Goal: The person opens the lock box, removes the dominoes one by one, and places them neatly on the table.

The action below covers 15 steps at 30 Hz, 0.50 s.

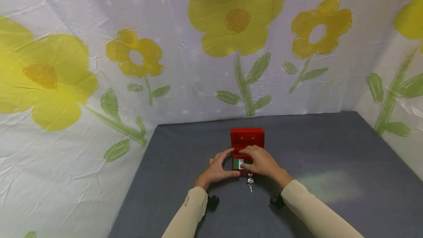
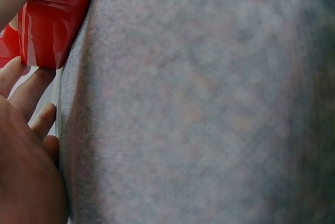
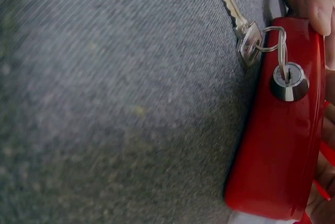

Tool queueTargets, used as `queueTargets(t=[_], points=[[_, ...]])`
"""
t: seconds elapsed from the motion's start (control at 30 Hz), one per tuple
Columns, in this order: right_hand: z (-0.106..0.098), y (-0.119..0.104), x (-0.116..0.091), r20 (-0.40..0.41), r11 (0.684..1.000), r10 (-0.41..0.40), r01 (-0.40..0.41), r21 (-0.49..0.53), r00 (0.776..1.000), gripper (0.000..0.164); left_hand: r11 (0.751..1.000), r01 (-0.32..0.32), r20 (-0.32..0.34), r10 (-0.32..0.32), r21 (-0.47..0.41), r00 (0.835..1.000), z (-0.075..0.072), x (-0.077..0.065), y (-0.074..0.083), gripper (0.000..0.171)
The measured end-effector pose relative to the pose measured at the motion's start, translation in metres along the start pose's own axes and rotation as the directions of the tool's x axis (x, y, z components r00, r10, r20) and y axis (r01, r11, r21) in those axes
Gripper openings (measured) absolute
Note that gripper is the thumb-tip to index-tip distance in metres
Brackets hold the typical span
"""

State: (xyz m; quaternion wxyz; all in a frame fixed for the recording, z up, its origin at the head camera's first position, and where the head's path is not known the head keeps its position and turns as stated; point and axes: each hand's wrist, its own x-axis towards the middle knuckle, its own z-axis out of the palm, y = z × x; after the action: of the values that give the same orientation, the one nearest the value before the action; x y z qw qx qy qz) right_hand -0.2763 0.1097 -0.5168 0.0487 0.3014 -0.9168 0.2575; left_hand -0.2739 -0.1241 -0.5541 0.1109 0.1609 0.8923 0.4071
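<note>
A small red cash box point(image 1: 235, 174) sits on the grey cloth with its lid point(image 1: 247, 131) raised at the back. My left hand point(image 1: 216, 168) holds its left side, thumb at the front corner and fingers towards the back. In the left wrist view, fingertips point(image 2: 39, 80) meet the box's glossy red corner. Inside lies a green-and-white item point(image 1: 236, 163), partly covered. My right hand point(image 1: 261, 161) reaches over the box, thumb tip over this item and index finger apart behind it; its other fingers are hidden. Keys point(image 3: 250, 41) hang on a ring, one in the front lock point(image 3: 296, 88).
The grey cloth-covered table point(image 1: 185, 142) extends around the box. Behind and at the sides hangs a pale sheet point(image 1: 185, 83) printed with yellow flowers. Dark wrist-camera mounts point(image 1: 213, 203) stick out under both sleeves, close above the table.
</note>
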Motion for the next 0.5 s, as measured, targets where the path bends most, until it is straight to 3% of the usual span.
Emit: queueTargets(t=[0.5], points=[[0.004, -0.008, 0.011, 0.108, 0.999, -0.004, -0.001, 0.044, 0.994, 0.042, 1.0, 0.002, 0.006, -0.002, -0.017, 1.0, -0.002, 0.0, 0.0, 0.092]])
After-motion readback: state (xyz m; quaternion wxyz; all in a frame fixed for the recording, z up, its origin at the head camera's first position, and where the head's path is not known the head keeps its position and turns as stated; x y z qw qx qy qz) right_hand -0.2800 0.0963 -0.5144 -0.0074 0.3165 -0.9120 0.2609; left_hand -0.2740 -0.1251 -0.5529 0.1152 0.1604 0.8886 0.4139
